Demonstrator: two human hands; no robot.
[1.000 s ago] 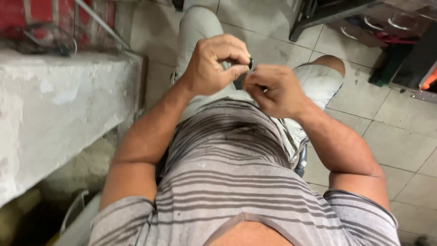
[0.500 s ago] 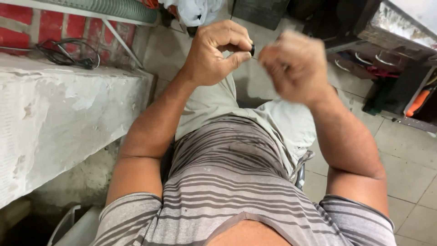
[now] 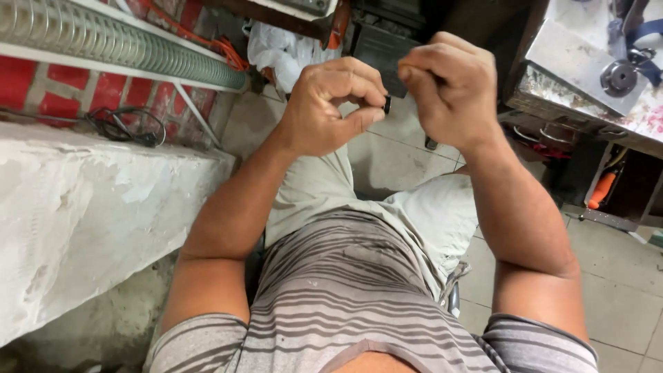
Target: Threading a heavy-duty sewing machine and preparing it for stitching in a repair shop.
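Raised higher now, my left hand [image 3: 331, 107] pinches a small black part [image 3: 387, 104]; right hand [image 3: 449, 86] fisted alongside; a slip could drop it onto the tiled floor [image 3: 387, 148].

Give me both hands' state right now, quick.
Left hand: closed, pinching a small black part between thumb and fingers.
Right hand: curled shut right beside the part; whether it grips anything cannot be told.

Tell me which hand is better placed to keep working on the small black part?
Probably the left hand: its thumb and forefinger pinch the small black part, whose end shows. The right hand is curled beside it, and whether it touches the part cannot be seen.
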